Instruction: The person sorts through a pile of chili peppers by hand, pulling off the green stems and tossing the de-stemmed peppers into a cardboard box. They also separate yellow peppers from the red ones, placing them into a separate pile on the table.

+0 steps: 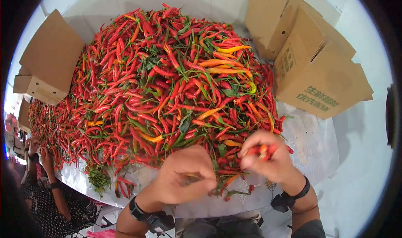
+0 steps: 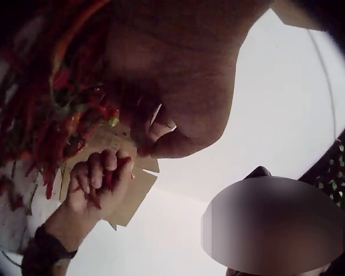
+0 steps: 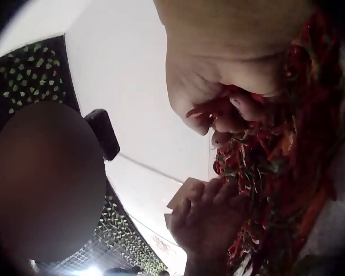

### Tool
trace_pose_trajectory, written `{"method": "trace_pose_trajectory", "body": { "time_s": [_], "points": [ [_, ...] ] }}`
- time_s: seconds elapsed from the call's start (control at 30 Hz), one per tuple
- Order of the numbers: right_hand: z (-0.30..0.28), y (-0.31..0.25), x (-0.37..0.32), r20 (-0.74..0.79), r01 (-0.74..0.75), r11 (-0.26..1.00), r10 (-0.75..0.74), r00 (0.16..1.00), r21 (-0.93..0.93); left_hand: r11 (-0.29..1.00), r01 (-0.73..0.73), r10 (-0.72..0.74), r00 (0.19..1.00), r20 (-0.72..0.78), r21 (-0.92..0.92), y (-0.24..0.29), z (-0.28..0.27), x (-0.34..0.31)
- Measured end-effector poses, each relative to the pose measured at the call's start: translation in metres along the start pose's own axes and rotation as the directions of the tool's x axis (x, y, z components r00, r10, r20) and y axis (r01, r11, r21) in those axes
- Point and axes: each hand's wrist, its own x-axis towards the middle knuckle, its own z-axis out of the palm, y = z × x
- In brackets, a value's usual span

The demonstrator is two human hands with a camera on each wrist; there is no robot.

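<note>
My right hand [image 1: 272, 160], low at the right front of a large heap of chillies [image 1: 176, 87], grips a few red chillies [image 1: 270, 150]. Their red bodies show between its fingers, with pale stem ends facing up. In the right wrist view a red chilli [image 3: 210, 107] pokes out from under the curled fingers. To its left, my left hand [image 1: 184, 177] hovers at the heap's front edge with fingers curled and thumb drawn in. No chilli shows in its grasp. Mostly red, the heap also has some orange ones and green stems.
Cardboard boxes [image 1: 322, 70] stand behind on the right, another box [image 1: 52, 58] at the left. A pile of green stems [image 1: 99, 178] lies on the white-covered table [image 1: 312, 133] near its front edge. Another person's forearms [image 1: 54, 183] reach in at far left.
</note>
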Motion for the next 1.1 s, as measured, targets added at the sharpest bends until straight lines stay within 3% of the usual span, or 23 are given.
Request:
{"method": "trace_pose_trajectory", "body": {
  "time_s": [0.07,0.17,0.2,0.27,0.3,0.4,0.53,0.63,0.73,0.77,0.87,0.9,0.97,1.03,1.1],
  "points": [
    [-0.008,-0.010,0.000,-0.120,-0.198,0.923,0.250,0.961,0.331,1.000,-0.025,0.025,0.999,-0.034,0.012,0.001,-0.005,0.001],
    [-0.009,-0.010,0.003,-0.172,-0.221,0.947,0.264,0.949,0.235,0.994,-0.085,0.087,0.996,-0.026,0.067,-0.003,-0.010,0.001],
    [-0.007,-0.006,0.003,-0.173,-0.165,0.986,0.169,0.970,0.036,0.994,-0.070,0.074,0.996,-0.051,0.079,-0.003,-0.009,0.000],
    [0.003,0.008,0.004,-0.111,-0.023,0.935,-0.018,0.994,-0.354,0.995,-0.030,0.042,0.992,-0.120,0.096,-0.005,-0.006,-0.002],
    [0.009,0.011,0.005,-0.048,0.093,0.855,-0.136,0.990,-0.511,0.995,-0.006,0.022,0.986,-0.164,0.101,-0.008,-0.005,-0.002],
    [0.015,0.018,0.006,0.168,0.229,0.485,-0.166,0.972,-0.844,0.997,0.026,-0.006,0.967,-0.253,0.075,-0.010,-0.003,-0.004],
    [0.021,0.016,0.006,0.208,0.233,0.357,-0.106,0.972,-0.905,0.990,0.030,0.011,0.959,-0.284,0.140,-0.009,-0.001,-0.002],
    [0.019,0.016,0.004,0.186,0.226,0.431,-0.135,0.973,-0.874,0.949,0.080,0.011,0.958,-0.287,0.303,-0.008,-0.001,0.000],
    [0.012,0.011,0.007,-0.033,0.173,0.623,-0.304,0.952,-0.763,0.950,0.100,0.011,0.937,-0.350,0.296,-0.009,0.000,0.001],
    [0.009,0.008,0.008,-0.091,0.155,0.626,-0.342,0.935,-0.764,0.930,0.093,0.032,0.944,-0.329,0.356,-0.008,-0.001,0.001],
    [-0.003,0.015,0.007,-0.242,0.125,0.789,-0.329,0.913,-0.601,0.851,0.067,0.080,0.964,-0.255,0.520,-0.009,-0.002,0.001],
    [0.003,0.005,0.003,-0.351,-0.144,0.981,0.089,0.932,-0.132,0.823,0.061,0.087,0.969,-0.231,0.565,-0.011,-0.001,0.002],
    [-0.002,-0.002,0.006,-0.275,-0.146,0.963,0.206,0.939,0.225,0.775,0.053,0.088,0.978,-0.191,0.629,-0.012,0.001,0.002],
    [-0.010,-0.003,0.007,-0.137,-0.184,0.820,0.302,0.943,0.542,0.738,0.053,0.078,0.983,-0.163,0.673,-0.010,0.003,0.002],
    [-0.010,-0.006,0.010,-0.108,-0.186,0.691,0.359,0.927,0.699,0.623,0.055,0.048,0.993,-0.108,0.780,-0.003,-0.001,0.001]
  ]
}}
